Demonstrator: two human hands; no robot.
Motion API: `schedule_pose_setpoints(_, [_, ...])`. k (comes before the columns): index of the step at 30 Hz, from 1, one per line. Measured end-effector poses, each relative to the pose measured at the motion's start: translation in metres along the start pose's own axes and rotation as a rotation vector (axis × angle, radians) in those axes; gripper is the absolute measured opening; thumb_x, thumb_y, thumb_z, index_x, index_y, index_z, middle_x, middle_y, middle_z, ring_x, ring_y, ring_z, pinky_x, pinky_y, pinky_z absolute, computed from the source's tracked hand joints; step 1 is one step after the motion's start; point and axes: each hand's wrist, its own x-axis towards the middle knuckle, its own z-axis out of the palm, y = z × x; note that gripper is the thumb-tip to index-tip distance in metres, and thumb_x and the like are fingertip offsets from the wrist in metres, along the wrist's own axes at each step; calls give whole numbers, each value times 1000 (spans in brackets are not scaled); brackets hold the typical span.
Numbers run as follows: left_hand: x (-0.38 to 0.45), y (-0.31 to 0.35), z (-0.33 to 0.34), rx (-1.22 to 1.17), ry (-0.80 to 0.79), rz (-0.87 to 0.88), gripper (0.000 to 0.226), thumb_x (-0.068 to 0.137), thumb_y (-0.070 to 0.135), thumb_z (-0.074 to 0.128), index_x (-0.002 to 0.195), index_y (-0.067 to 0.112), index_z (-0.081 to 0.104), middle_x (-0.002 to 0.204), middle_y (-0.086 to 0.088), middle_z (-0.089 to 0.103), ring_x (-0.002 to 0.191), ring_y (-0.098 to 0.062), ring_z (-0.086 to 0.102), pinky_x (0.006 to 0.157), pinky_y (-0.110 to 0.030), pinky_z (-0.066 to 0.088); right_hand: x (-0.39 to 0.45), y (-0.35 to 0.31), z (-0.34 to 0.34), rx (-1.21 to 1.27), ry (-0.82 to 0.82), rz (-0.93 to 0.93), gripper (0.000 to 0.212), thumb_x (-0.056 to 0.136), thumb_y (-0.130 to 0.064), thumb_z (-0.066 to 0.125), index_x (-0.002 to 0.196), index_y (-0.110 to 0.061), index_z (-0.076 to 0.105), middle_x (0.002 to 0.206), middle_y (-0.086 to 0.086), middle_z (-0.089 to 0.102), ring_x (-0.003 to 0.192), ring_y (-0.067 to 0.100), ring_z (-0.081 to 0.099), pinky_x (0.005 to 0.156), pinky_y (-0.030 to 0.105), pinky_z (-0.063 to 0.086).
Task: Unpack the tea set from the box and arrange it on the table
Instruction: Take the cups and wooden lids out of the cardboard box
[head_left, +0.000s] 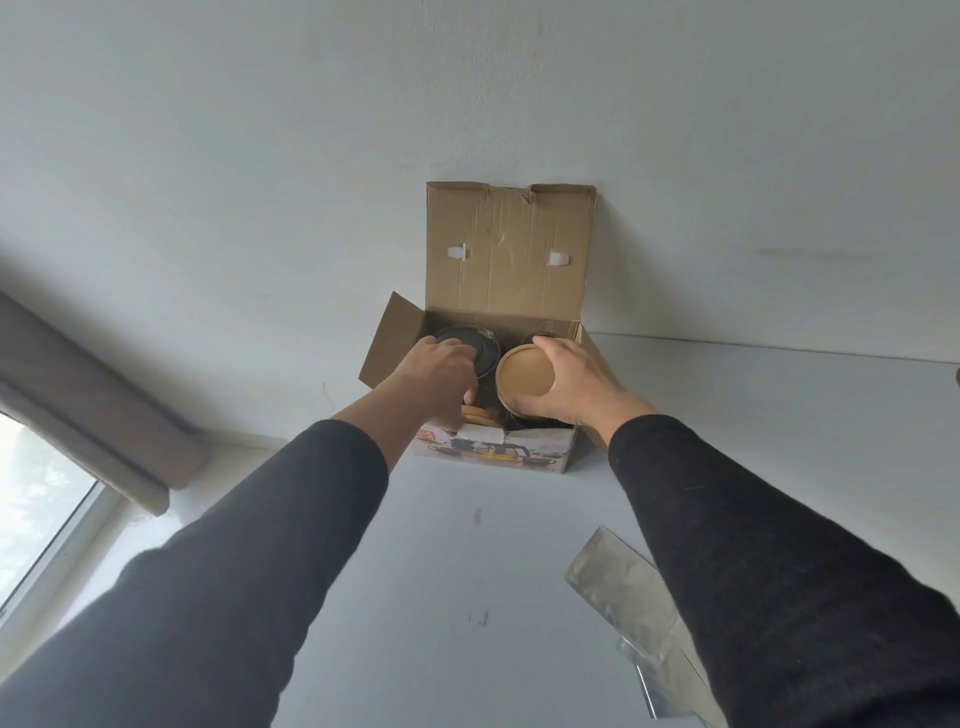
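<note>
Both hands (511, 376) outstretched, seemingly gripping.

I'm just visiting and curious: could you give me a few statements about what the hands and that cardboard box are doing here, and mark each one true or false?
1. The cardboard box stands with its lid flap up against the wall. True.
2. The right hand holds a round tan lid. True.
3. The left hand rests flat on the table, away from the box. False: it reaches into the box, onto a dark round piece.
4. Tea set pieces already stand arranged on the table. False: only clear plastic wrapping lies there, near the right sleeve.
5. Both arms wear dark sleeves. True.
</note>
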Motion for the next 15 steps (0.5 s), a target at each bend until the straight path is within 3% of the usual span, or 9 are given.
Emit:
schedule_pose_setpoints(6, [-5, -6, 7, -34, 41, 21, 32, 80, 45, 66, 111, 35, 68, 106, 8, 49, 108, -12, 44, 87, -26, 37, 1, 1, 4, -49, 17, -9, 97, 71, -51, 73, 148, -20, 23, 150, 3, 28, 134, 24, 33, 105, 40, 36])
schedule_pose_setpoints(15, [-1, 3, 14, 60, 60, -7, 33, 82, 35, 68, 115, 31, 67, 113, 3, 49, 107, -15, 43, 83, -26, 38, 2, 2, 5, -84, -43, 10, 109, 68, -54, 76, 150, -18, 13, 155, 3, 16, 140, 26, 24, 108, 42, 32])
